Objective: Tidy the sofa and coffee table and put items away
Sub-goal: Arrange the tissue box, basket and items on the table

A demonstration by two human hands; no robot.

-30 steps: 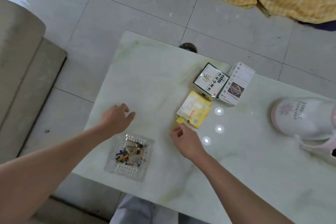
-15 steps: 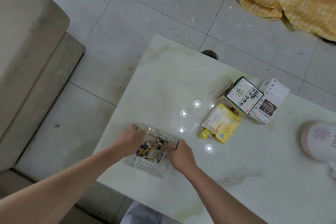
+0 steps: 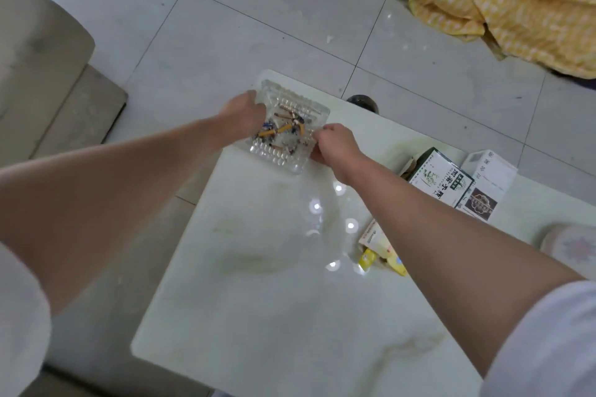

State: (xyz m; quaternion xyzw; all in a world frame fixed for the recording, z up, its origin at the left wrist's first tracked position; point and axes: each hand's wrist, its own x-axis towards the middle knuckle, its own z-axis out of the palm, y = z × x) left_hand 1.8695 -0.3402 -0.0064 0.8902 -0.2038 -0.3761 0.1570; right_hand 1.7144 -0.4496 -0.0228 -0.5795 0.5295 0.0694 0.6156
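Near the right forearm: green-and-white box (image 3: 442,182), white box (image 3: 487,185), yellow packet (image 3: 383,251). Yellow cloth (image 3: 503,6) heaped on floor. At counter (image 3: 258,300) far corner, clear glass ashtray (image 3: 290,129), full of butts, clamped between left hand (image 3: 245,113) and right hand (image 3: 335,143) fingers.

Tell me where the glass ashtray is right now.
In the head view, the glass ashtray is at the table's far left corner, gripped between the left hand and right hand, left of the green-and-white box.

Near table (image 3: 258,316) half lies bare; boxes (image 3: 451,184) crowd its right edge.
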